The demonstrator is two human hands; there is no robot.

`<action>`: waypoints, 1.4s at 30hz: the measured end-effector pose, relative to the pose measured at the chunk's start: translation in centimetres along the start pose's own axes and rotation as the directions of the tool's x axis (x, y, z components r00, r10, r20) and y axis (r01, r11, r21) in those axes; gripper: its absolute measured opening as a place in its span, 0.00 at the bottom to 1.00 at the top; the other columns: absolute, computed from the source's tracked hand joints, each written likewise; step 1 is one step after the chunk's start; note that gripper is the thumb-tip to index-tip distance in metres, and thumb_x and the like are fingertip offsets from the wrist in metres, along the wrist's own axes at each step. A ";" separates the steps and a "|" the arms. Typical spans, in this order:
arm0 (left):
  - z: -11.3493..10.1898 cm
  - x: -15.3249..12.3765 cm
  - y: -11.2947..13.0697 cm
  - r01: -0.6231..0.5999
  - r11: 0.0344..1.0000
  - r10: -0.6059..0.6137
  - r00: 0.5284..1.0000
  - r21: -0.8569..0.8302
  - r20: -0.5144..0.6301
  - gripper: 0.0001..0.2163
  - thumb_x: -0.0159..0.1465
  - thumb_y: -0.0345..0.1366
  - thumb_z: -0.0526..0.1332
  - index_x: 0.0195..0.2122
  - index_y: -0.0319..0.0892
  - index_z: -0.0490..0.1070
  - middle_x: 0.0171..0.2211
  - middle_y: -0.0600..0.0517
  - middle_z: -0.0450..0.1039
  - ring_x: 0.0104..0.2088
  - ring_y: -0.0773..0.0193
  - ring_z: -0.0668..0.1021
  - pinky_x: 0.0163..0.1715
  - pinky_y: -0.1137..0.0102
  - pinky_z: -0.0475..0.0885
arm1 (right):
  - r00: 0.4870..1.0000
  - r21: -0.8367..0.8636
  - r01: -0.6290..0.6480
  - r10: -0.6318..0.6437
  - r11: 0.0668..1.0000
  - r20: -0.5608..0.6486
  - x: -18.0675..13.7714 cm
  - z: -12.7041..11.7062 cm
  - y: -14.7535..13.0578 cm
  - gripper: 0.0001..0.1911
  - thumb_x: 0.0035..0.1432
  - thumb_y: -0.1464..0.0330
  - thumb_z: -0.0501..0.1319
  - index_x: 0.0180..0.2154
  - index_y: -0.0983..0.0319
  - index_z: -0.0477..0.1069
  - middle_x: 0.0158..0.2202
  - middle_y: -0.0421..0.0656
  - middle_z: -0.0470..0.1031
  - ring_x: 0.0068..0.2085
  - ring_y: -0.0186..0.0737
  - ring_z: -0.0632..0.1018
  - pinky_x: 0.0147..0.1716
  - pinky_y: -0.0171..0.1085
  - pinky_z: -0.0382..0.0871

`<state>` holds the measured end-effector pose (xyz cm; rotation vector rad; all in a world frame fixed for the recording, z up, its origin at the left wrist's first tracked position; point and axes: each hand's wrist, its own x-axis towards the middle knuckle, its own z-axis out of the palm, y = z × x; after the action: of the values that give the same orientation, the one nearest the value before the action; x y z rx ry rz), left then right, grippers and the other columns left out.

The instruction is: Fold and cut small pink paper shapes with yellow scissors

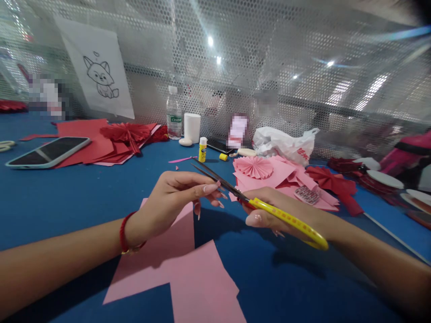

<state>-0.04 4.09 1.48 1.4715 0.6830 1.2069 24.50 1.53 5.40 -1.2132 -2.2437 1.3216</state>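
Above the worktop (67,193), the right hand (269,215) closes its fingers around the yellow handles of the scissors (235,190), whose blades run up and to the left. The left hand (171,197) pinches its fingers shut just beside the blades; whether it holds anything cannot be told. The pink paper (188,273) lies flat below both hands.

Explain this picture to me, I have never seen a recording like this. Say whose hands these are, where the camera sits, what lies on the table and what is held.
There is no machine here. A person works with two bare hands, and the one camera is worn on that person's head, looking forward and down. The right hand grips yellow-handled scissors. The left hand pinches its fingers beside the blades; whether it holds anything is too small to tell. Under the hands a pink paper sheet lies on the blue table. Further off are a phone, red paper, a water bottle, a glue stick and a pink paper fan.
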 end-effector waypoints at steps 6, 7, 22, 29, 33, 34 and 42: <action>0.0 0.0 0.0 -0.019 0.999 0.019 0.999 0.027 -0.031 0.04 0.59 0.36 0.73 0.31 0.41 0.85 0.27 0.47 0.84 0.26 0.58 0.84 0.17 0.75 0.75 | 0.995 -0.091 -0.075 0.069 0.993 -0.068 -0.3 0.1 -1.5 0.30 0.55 0.40 0.63 0.30 0.61 0.62 0.27 0.35 0.58 0.26 0.32 0.62 0.23 0.33 0.51; 0.0 0.0 0.0 -0.022 0.999 0.023 0.999 0.030 -0.034 0.04 0.59 0.36 0.73 0.31 0.42 0.85 0.28 0.47 0.84 0.26 0.58 0.84 0.17 0.75 0.75 | 0.995 -0.093 -0.084 0.077 0.992 -0.069 -0.3 0.1 -1.6 0.30 0.54 0.40 0.63 0.30 0.61 0.63 0.26 0.35 0.58 0.25 0.32 0.62 0.23 0.32 0.50; -0.2 -0.2 -0.2 -0.057 0.998 0.057 0.998 0.033 -0.003 0.04 0.62 0.31 0.71 0.31 0.43 0.85 0.28 0.50 0.85 0.25 0.63 0.85 0.19 0.79 0.76 | 0.997 -0.142 -0.074 0.068 0.987 -0.044 -0.4 -0.1 -1.7 0.30 0.57 0.39 0.60 0.31 0.61 0.63 0.27 0.35 0.59 0.26 0.32 0.63 0.23 0.33 0.51; 0.0 -0.2 -0.2 -0.069 0.997 0.069 0.998 0.028 0.002 0.05 0.63 0.31 0.70 0.31 0.43 0.85 0.27 0.52 0.84 0.24 0.65 0.85 0.19 0.82 0.76 | 0.997 -0.161 -0.061 0.051 0.985 -0.061 -0.5 0.0 -1.4 0.28 0.60 0.42 0.60 0.32 0.61 0.64 0.28 0.35 0.58 0.27 0.32 0.63 0.24 0.32 0.51; -0.1 -0.2 -0.3 -0.089 0.996 0.089 0.996 0.014 0.003 0.04 0.64 0.31 0.70 0.31 0.43 0.85 0.28 0.52 0.85 0.24 0.66 0.84 0.19 0.82 0.76 | 0.997 -0.144 -0.060 0.051 0.988 -0.065 -0.4 -0.1 -0.4 0.27 0.59 0.44 0.64 0.34 0.61 0.65 0.30 0.35 0.58 0.28 0.32 0.60 0.25 0.32 0.52; -0.1 -0.2 -0.4 -0.095 0.995 0.095 0.996 0.011 0.003 0.04 0.64 0.31 0.70 0.32 0.43 0.85 0.28 0.52 0.85 0.24 0.66 0.84 0.19 0.82 0.76 | 0.997 -0.134 -0.054 0.046 0.989 -0.066 -0.3 -0.1 -0.2 0.26 0.59 0.44 0.65 0.34 0.61 0.65 0.30 0.35 0.57 0.29 0.32 0.59 0.26 0.32 0.52; -0.1 -0.3 -0.3 -0.103 0.995 0.103 0.995 0.015 -0.010 0.06 0.64 0.29 0.69 0.31 0.44 0.85 0.27 0.53 0.85 0.24 0.68 0.84 0.20 0.83 0.76 | 0.998 -0.085 -0.035 0.030 0.996 -0.064 -0.2 0.0 0.4 0.26 0.57 0.45 0.67 0.35 0.61 0.66 0.30 0.35 0.57 0.30 0.32 0.59 0.26 0.32 0.51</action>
<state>-0.20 3.99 1.10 1.5287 0.6300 1.2918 24.80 1.46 5.12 -1.3066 -2.2671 1.1924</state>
